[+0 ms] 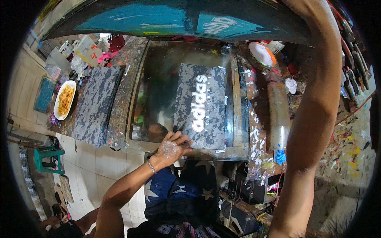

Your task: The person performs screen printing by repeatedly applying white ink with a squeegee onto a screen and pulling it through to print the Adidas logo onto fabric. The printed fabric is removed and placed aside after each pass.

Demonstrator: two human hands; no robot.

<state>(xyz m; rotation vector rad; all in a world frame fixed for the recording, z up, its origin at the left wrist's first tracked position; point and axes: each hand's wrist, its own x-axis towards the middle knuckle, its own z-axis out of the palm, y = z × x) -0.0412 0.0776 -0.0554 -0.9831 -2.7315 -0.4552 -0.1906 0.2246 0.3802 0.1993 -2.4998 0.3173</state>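
A grey camouflage fabric piece (216, 107) with white printed lettering lies flat on a dark glass-like plate (156, 79) framed in wood. My left hand (172, 146) is at the near left corner of that fabric, its fingers bent and closed on the edge; the fingertips are partly hidden. Across the far side, a screen-printing frame (158, 20) with teal mesh is tilted up off the plate. My right arm reaches far forward, and my right hand (307, 7) grips the frame's right end, partly cut off by the picture's top.
A stack of camouflage fabric (97, 103) lies to the left, beside an oval white dish of food (65, 100). Right of the plate are a long roller-like cylinder (278, 115), a blue rag (280, 157) and a round white container (262, 54). A green stool (48, 160) stands on the floor.
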